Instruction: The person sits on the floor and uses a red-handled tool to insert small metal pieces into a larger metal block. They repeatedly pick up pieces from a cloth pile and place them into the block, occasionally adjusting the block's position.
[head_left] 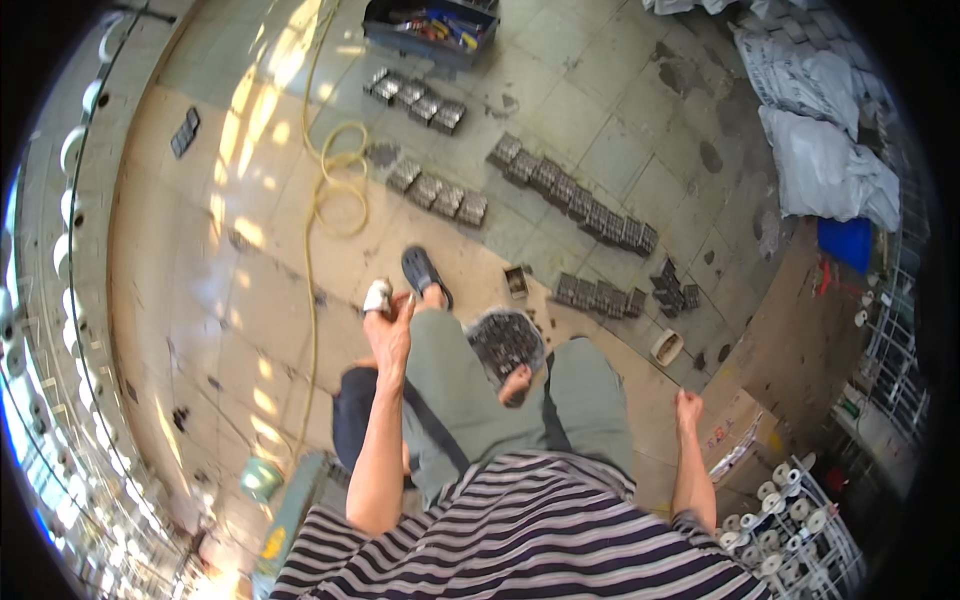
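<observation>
My left hand [390,338] is raised left of my leg, its fingers closed around a small white spool-like thing [378,296]. Off to the right, my right hand [690,404] makes a fist; whatever it may hold is too small or hidden to see. Below me, a round basin [541,350] is filled with small dark pieces [505,340]. At the basin's near edge is another hand [515,384], its arm hidden, apart from both of mine. A dark clog [427,275] is on a foot beyond the left trouser leg.
Rows of dark metal blocks [575,197] lie on the tiles ahead. Far off stands a toolbox [432,48]. A yellow hose [310,280] loops along the left. White sacks [830,165], a blue bucket [845,245], cardboard [745,435] and a spool rack [790,510] line the right.
</observation>
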